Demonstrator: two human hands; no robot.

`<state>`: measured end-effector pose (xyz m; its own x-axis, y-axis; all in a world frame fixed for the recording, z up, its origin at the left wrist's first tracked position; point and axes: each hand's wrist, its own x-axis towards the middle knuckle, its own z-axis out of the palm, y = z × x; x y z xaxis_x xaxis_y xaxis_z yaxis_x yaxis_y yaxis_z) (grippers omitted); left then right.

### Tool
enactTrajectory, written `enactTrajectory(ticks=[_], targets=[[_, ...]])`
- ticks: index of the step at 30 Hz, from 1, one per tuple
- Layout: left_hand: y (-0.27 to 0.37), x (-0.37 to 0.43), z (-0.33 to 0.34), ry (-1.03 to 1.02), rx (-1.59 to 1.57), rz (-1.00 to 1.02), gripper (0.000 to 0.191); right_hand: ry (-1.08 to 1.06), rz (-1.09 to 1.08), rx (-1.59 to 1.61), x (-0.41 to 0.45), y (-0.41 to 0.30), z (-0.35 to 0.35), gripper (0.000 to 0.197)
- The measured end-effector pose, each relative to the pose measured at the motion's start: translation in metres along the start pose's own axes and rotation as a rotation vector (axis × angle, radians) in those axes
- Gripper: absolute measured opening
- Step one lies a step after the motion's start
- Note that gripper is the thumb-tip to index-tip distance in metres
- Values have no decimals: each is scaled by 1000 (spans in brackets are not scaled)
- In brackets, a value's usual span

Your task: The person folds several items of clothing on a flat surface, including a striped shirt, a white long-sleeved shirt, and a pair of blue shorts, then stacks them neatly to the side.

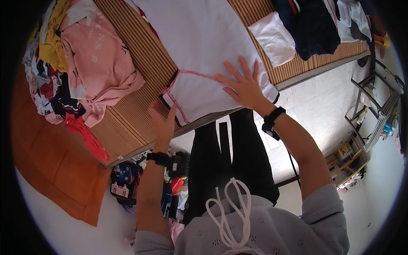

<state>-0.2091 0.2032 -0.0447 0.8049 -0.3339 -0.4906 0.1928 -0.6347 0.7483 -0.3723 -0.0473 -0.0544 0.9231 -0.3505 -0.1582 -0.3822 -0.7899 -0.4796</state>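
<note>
A white garment (204,41) with pink seam stitching and dark edging lies spread over the bamboo mat (127,127), its near end at the mat's front edge. My right hand (244,84) rests on the garment with its fingers spread and grips nothing. At the garment's left near corner is my left hand (162,119), fingers apart and thumb close to the dark edge; whether it touches the cloth I cannot tell. Both wrists wear black bands.
Left on the mat lie a pink garment (95,57), a yellow one (52,47), red cloth (84,134) and a heap of clothes. Folded white cloth (274,40) and dark blue clothing (307,28) lie right. A backpack (124,181) stands below; a black metal frame (366,92) is at right.
</note>
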Motion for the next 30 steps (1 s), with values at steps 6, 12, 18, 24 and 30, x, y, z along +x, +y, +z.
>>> enactTrajectory(ticks=[6,12,18,24,30], targets=[[-10,-19,19,5,-357,-485,65,-28,41,-52,-14,-11,35,46],[20,-24,11,-32,-233,-601,61,-59,31,34,-30,-20,24,47],[93,-44,55,21,-252,-292,48,165,266,160,-28,16,-8,34],[119,-32,127,-177,-297,-92,39,200,249,409,-21,61,-23,26],[71,-12,96,-156,466,619,47,12,571,642,-36,71,-18,23]])
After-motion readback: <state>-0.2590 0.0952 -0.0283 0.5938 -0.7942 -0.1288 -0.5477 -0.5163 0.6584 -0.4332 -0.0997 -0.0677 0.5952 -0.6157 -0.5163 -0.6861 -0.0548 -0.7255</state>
